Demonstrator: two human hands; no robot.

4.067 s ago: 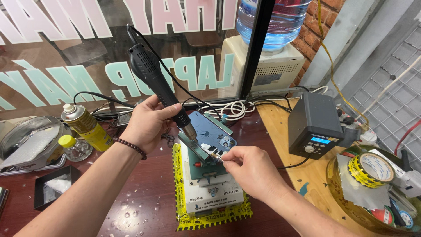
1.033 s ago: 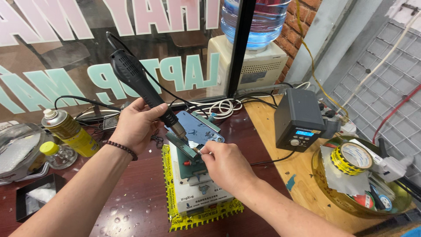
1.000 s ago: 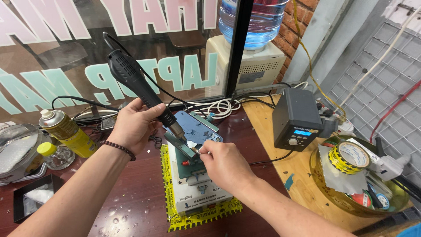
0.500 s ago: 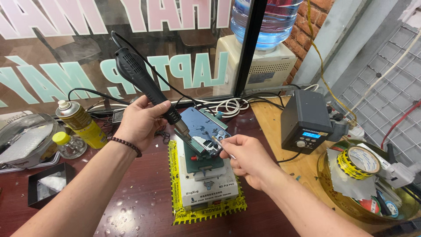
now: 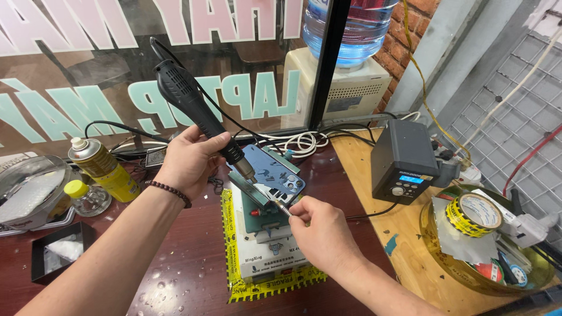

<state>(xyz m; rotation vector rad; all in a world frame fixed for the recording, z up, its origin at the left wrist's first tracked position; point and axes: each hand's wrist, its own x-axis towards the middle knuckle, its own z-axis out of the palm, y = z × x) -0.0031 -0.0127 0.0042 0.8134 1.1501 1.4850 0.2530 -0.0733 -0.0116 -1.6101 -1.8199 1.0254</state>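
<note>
Our left hand [image 5: 190, 159] grips black hot-air gun [image 5: 193, 105], nozzle over blue phone [image 5: 275, 178] clamped on white fixture [image 5: 263, 246]. Right hand [image 5: 325, 234] pinches thin metal tool [image 5: 283, 208] at phone's edge. We'd keep heat moving, pry gently.

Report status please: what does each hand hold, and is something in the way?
Left hand grips black hot-air gun, nozzle down at blue phone. Right hand holds thin tool at phone's edge. Nothing in the way.

Dark red table [image 5: 175, 281], yellow spray can [image 5: 104, 169], black tray [image 5: 55, 257], grey station [image 5: 404, 167]
</note>
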